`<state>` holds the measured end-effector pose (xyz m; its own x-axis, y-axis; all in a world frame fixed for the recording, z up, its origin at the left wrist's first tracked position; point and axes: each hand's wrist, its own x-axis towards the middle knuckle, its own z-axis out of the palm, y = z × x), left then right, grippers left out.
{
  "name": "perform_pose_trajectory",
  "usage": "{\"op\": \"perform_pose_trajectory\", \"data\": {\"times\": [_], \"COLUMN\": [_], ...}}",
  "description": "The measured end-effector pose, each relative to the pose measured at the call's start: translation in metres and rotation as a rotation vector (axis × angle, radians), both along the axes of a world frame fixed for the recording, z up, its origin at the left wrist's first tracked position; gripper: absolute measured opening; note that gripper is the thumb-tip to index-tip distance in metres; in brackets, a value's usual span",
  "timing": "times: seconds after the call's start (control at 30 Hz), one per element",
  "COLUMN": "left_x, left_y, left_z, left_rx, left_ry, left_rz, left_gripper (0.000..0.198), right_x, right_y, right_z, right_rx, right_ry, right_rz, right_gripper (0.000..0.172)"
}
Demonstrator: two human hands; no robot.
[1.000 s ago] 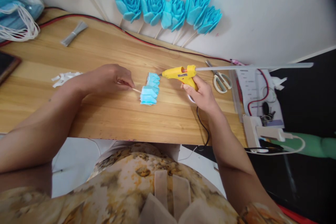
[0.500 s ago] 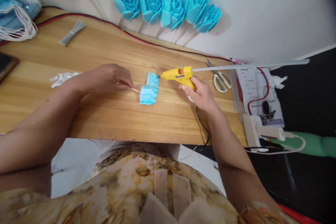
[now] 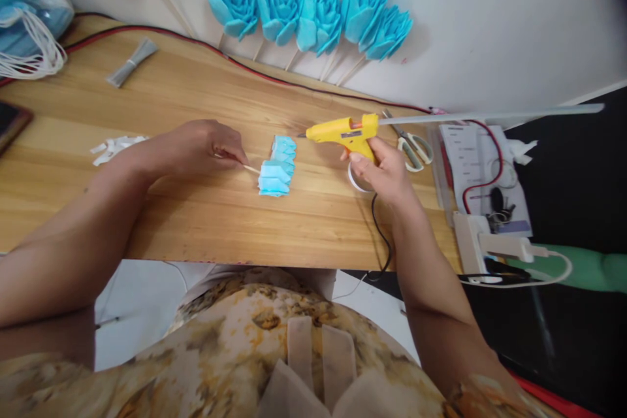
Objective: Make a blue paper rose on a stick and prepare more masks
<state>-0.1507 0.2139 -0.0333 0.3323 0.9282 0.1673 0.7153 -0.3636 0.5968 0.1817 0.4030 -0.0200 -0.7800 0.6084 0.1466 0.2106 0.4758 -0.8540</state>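
Note:
Between the fingertips of my left hand (image 3: 215,147) is a thin wooden stick (image 3: 251,170), held by one end. Its other end runs to a folded, scalloped strip of light blue material (image 3: 275,176), which lies on the table. My right hand (image 3: 382,166) is closed around the handle of a yellow glue gun (image 3: 345,132). A long pale glue stick (image 3: 490,116) sticks out of its back. The nozzle points left and is just right of the strip's upper end, apart from it. Under my right hand shows part of a white ring (image 3: 359,181).
Several blue flowers on sticks (image 3: 321,19) lean against the wall. Scissors (image 3: 413,150) lie right of the glue gun. White scraps (image 3: 115,149) and a bundle of grey ties (image 3: 131,63) lie to the left. A power strip (image 3: 471,245) with cables sits at the right edge.
My right hand has moved the glue gun to the right, drawing its nozzle away from the blue strip. My left hand stays nearly still with the stick.

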Motion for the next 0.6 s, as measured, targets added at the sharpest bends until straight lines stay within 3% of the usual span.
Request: {"op": "perform_pose_trajectory", "data": {"times": [0.17, 0.6], "left_x": [0.0001, 0.0001], "left_y": [0.0013, 0.0010], "left_z": [0.0009, 0.0002], "left_rx": [0.036, 0.036], "left_ry": [-0.002, 0.002], "left_rz": [-0.024, -0.023], "left_gripper": [0.032, 0.031], "right_x": [-0.0014, -0.0054], "right_y": [-0.0014, -0.0039], "right_z": [0.0001, 0.0004], "right_rx": [-0.287, -0.450], "right_ry": [0.131, 0.123], "right_rz": [-0.048, -0.052], "right_gripper": [0.038, 0.040]}}
